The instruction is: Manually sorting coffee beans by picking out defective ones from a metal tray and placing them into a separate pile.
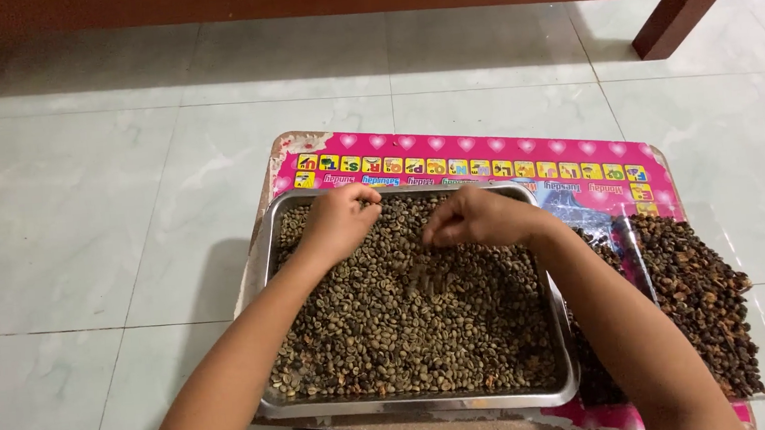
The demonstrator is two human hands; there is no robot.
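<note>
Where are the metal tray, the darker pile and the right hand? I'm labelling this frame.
metal tray [417, 404], head view, on its near rim.
darker pile [704, 307], head view, on its middle.
right hand [480, 218], head view, on the back of the hand.

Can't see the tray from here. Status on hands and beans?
Left hand and right hand both pinching over the pale beans in the metal tray. Darker pile to the right. Nothing in the way.

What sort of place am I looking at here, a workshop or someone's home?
Probably a home floor, not a workshop: pale floor tiles, a wooden furniture leg, and a low pink children's table bearing a metal tray of green coffee beans, over which both hands work.
</note>
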